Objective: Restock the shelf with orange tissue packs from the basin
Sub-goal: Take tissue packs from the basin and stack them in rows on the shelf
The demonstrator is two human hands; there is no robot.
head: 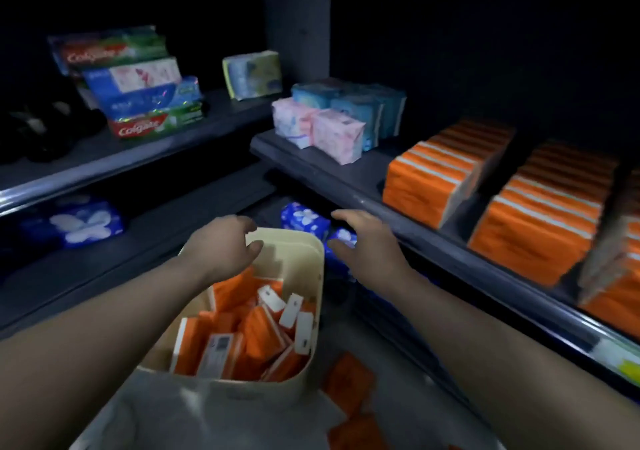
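Observation:
A cream basin (304,359) sits low in front of me, filled with several orange tissue packs (258,338). My left hand (221,245) hovers over the basin's far left rim, fingers loosely curled and holding nothing. To the right of the basin's far corner, my right hand (367,241) is spread with relaxed fingers and holds nothing. On the dark shelf (349,186) at the right stand rows of orange tissue packs (440,175), with another row (540,227) further right.
A few orange packs (349,380) lie on the floor right of the basin. Blue packs (304,221) lie on the lower shelf behind my hands. Pink and blue tissue packs (332,127) stand left of the orange rows. Toothpaste boxes (138,85) fill the upper left shelf.

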